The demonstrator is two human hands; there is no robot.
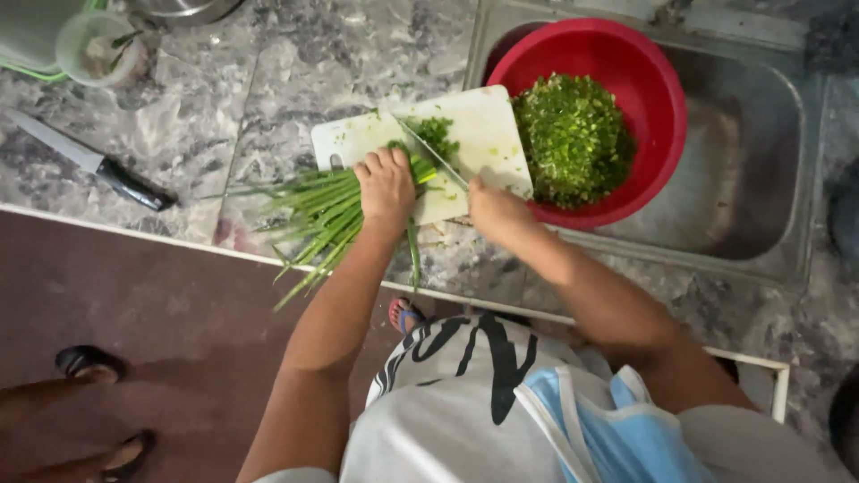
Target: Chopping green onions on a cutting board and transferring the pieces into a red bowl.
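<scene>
— Looking down from the head camera, what do you see at the counter?

— The left hand (386,185) presses flat on a bundle of long green chive stalks (318,219), pinning them to the white rectangular plastic cutting board (488,130). The right hand (494,207) is closed around the handle of a slim steel-bladed knife (431,152), its edge across the stalks' cut ends.

— How far along would you say it is?

— Well on, I'd judge. The round red plastic bowl (658,98), set in the steel sink (761,179), already holds a big heap of chopped greens (573,139), and a small pile (438,132) sits on the board. Most of this bundle's length is uncut, hanging over the marble counter's (268,72) edge.

— Anything else about?

— A second black-handled knife (94,163) lies well apart to the left, near a clear round tub (98,45). Someone's sandalled feet (89,362) stand on the floor.
</scene>
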